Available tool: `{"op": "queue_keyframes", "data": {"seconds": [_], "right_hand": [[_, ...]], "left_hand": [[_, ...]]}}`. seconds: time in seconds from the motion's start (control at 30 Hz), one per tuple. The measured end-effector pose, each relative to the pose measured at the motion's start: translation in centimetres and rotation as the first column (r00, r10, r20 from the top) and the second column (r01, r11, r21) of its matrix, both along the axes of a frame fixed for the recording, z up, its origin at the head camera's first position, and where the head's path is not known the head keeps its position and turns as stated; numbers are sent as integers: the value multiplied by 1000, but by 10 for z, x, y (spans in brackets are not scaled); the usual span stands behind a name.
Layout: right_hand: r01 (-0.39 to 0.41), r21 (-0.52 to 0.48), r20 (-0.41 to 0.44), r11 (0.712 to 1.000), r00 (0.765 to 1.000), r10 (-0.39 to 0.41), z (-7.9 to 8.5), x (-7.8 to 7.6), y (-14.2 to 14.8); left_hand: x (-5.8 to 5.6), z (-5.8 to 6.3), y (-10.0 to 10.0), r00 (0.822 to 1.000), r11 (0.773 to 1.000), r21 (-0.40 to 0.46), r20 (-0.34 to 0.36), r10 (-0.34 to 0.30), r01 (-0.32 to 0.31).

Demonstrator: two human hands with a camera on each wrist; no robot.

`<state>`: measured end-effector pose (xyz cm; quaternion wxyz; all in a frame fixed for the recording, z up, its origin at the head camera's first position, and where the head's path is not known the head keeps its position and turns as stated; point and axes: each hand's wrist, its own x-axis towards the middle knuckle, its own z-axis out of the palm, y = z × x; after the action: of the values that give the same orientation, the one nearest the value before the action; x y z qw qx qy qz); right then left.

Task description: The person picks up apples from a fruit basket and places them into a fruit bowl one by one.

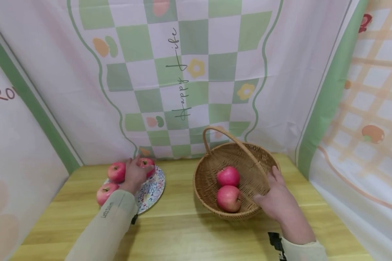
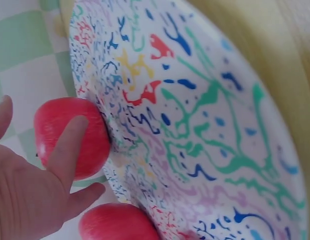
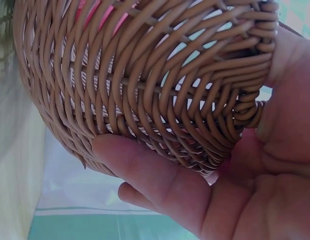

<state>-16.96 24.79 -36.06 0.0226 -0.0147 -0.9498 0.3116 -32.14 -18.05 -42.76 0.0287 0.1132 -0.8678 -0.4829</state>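
Note:
My left hand (image 1: 137,175) reaches over the patterned plate (image 1: 155,188), its fingers spread at a red apple (image 1: 146,164) near the back rim. In the left wrist view, one straight finger lies across that red apple (image 2: 69,137); another apple (image 2: 117,222) sits below it. Two more apples, one farther back (image 1: 116,172) and one nearer me (image 1: 106,193), are left of the hand. My right hand (image 1: 276,197) grips the right rim of a wicker basket (image 1: 202,194), thumb inside and fingers along the outer weave (image 3: 129,85). Inside lie two apples, one behind (image 1: 228,176) the other (image 1: 229,198).
The basket's arched handle (image 1: 236,141) rises over its opening. A wooden table (image 1: 179,232) carries both plate and basket. Behind it hangs a green-and-white checked cloth (image 1: 192,94), with printed cloth also on the left (image 1: 16,145) and right (image 1: 362,145).

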Motion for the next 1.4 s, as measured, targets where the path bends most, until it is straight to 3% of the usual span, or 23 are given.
{"op": "queue_keyframes", "data": {"seconds": [0.23,0.43,0.67,0.73,0.87,1.0,1.13,1.3,1.4], "right_hand": [[1,6,2,1000,1000,-1,-1,0,0],[6,10,7,1000,1000,-6,-3,0,0],[7,4,15,1000,1000,-7,-3,1,1],[8,5,15,1000,1000,-8,-3,1,1],[3,6,12,1000,1000,-3,-2,0,0],[-3,8,-1,1000,1000,3,-1,0,-1],[1,9,-10,1000,1000,-1,-1,0,-1],[-11,15,-15,1000,1000,11,-1,1,-3],[-25,27,-31,999,999,26,0,2,-5]], "left_hand": [[3,7,2,999,1000,-20,-33,8,-9],[8,21,10,990,994,72,-109,87,-79],[16,41,28,968,966,207,-162,190,-155],[21,44,38,971,952,282,-167,169,-117],[38,48,62,984,909,416,-176,38,39],[58,52,84,975,879,437,-188,-119,192],[72,55,101,932,856,378,-221,-285,352],[81,56,111,835,825,185,-270,-480,534],[83,54,116,784,803,74,-283,-552,592]]}}
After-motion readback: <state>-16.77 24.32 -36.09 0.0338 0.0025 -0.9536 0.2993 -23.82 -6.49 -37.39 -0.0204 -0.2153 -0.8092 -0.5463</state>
